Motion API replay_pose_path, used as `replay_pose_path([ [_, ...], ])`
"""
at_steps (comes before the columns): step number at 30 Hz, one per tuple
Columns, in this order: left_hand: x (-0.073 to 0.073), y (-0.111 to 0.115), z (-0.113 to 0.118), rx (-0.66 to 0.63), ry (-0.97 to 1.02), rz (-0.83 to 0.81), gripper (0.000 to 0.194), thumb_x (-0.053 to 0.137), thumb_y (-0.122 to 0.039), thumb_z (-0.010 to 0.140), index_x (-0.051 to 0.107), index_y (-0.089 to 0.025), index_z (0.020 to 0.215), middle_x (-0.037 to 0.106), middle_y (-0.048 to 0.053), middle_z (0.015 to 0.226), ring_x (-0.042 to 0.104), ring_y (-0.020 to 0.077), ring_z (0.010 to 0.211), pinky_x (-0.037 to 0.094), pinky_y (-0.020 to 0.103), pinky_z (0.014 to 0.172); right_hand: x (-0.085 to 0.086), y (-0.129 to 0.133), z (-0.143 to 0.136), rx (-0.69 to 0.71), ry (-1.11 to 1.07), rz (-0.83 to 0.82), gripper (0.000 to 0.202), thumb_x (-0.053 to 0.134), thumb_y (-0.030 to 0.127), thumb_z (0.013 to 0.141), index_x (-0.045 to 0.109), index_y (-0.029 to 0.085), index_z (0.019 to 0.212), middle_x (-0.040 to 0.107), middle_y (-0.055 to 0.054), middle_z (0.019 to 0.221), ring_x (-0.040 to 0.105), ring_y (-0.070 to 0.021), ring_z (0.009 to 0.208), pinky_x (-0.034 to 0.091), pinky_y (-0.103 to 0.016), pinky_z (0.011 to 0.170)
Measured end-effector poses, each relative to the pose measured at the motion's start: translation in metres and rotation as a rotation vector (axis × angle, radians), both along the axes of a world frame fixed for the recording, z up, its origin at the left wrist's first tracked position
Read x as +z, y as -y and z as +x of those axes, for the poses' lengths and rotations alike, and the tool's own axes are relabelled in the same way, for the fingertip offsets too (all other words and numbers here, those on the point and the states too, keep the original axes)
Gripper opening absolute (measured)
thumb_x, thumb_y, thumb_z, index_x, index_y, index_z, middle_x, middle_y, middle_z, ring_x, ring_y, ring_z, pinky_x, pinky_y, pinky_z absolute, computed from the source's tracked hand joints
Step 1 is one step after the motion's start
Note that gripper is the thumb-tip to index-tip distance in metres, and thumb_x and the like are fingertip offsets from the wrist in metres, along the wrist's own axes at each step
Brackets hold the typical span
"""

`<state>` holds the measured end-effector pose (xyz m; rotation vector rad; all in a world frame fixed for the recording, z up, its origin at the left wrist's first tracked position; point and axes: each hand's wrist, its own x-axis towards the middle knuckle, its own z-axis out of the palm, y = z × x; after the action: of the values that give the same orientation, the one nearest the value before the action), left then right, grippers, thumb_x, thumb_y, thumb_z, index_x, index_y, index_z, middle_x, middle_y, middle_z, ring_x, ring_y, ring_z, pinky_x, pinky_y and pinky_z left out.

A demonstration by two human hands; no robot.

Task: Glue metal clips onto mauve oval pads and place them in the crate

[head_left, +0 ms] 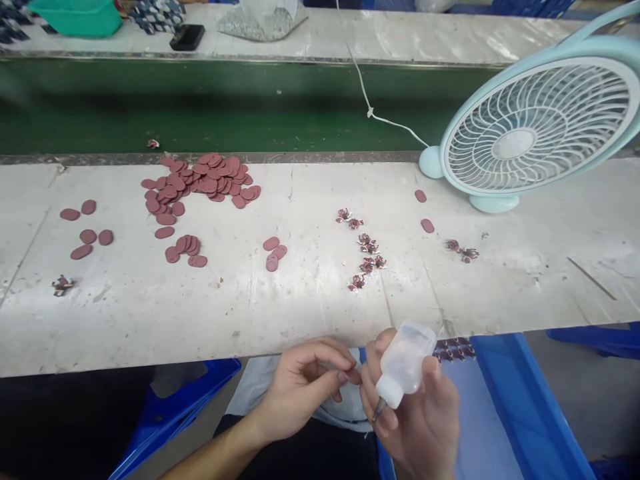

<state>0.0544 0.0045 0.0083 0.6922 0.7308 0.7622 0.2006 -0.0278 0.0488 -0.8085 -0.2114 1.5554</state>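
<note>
Pinched between the thumb and fingers of my left hand (300,387) is a small dark-red piece (354,377), partly hidden by the fingertips. My right hand (417,413) is closed around a translucent white squeeze bottle (409,357), its dark nozzle tilted down and to the left. Both hands are close together at the table's front edge. On the white table (300,313) beyond them lie several small brown-and-white pieces (369,247) in a column. Three red ovals (273,261) are left of that column, and a large heap of red ovals (210,179) is farther back.
A light-blue fan (515,143) stands at the back right, its white cord (357,67) running up and back. Beside my right hand is a blue tray (535,413) with rows of small dark pieces (454,349). A green basin (83,17) sits on the far shelf.
</note>
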Motion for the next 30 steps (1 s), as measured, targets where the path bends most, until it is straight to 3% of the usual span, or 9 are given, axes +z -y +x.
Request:
replay_pose_path([
  [4,-0.002,0.004,0.004,0.099,-0.115,0.013,0.005,0.079,-0.024,0.083,0.079,-0.024,0.088,0.077,0.004,0.082,0.069,0.0127,0.067,0.056,0.020,0.058,-0.003,0.000,-0.008,0.054,0.004,0.011,0.043,0.061,0.063,0.088,0.072,0.022,0.099,0.057,0.003,0.059,0.038,-0.0035,0.032,0.036,-0.016,0.033],
  [9,0.002,-0.001,0.000,-0.039,-0.047,0.068,0.015,0.073,-0.028,0.089,0.082,-0.020,0.097,0.080,0.011,0.096,0.072,0.0177,0.077,0.058,0.026,0.066,-0.006,0.002,-0.006,0.092,0.049,-0.042,0.045,0.062,0.063,0.089,0.070,0.021,0.102,0.064,0.000,0.067,0.051,-0.0059,0.036,0.033,-0.014,0.034],
  [15,-0.001,-0.003,-0.009,-0.056,0.010,-0.007,0.035,0.086,-0.036,0.075,0.079,-0.014,0.102,0.078,0.014,0.095,0.073,0.0240,0.076,0.060,0.034,0.067,-0.002,-0.004,-0.007,0.077,0.034,-0.059,0.044,0.058,0.062,0.091,0.069,0.020,0.099,0.062,0.002,0.062,0.055,-0.0083,0.037,0.036,-0.015,0.036],
  [20,-0.012,-0.002,-0.003,0.074,0.105,-0.084,0.028,0.083,-0.027,0.080,0.077,-0.019,0.106,0.076,0.005,0.079,0.070,0.0150,0.069,0.060,0.025,0.063,-0.002,-0.007,-0.007,0.082,-0.080,-0.098,0.045,0.053,0.061,0.094,0.070,0.019,0.098,0.054,0.005,0.061,0.042,-0.0039,0.036,0.033,-0.014,0.036],
  [23,-0.012,-0.005,0.000,0.095,0.215,-0.201,0.018,0.075,-0.032,0.088,0.075,-0.022,0.103,0.073,0.003,0.077,0.072,0.0164,0.072,0.059,0.021,0.052,0.000,-0.008,0.002,0.036,-0.094,-0.101,0.044,0.054,0.061,0.092,0.070,0.020,0.097,0.051,0.005,0.062,0.036,-0.0031,0.037,0.029,-0.015,0.036],
  [26,-0.007,-0.010,0.000,0.088,0.245,-0.298,0.015,0.073,-0.034,0.089,0.075,-0.020,0.095,0.074,0.005,0.082,0.074,0.0161,0.071,0.056,0.016,0.047,0.003,-0.010,0.012,-0.047,0.019,-0.060,0.044,0.057,0.062,0.090,0.070,0.021,0.097,0.050,0.005,0.060,0.038,-0.0048,0.039,0.033,-0.017,0.037],
  [30,0.001,-0.015,-0.005,0.060,0.214,-0.291,0.026,0.082,-0.026,0.081,0.079,-0.021,0.106,0.077,0.009,0.105,0.073,0.0129,0.072,0.058,0.014,0.053,0.004,-0.012,0.018,-0.113,0.187,-0.031,0.046,0.064,0.064,0.084,0.072,0.021,0.096,0.056,0.003,0.059,0.046,-0.0086,0.039,0.039,-0.020,0.035],
])
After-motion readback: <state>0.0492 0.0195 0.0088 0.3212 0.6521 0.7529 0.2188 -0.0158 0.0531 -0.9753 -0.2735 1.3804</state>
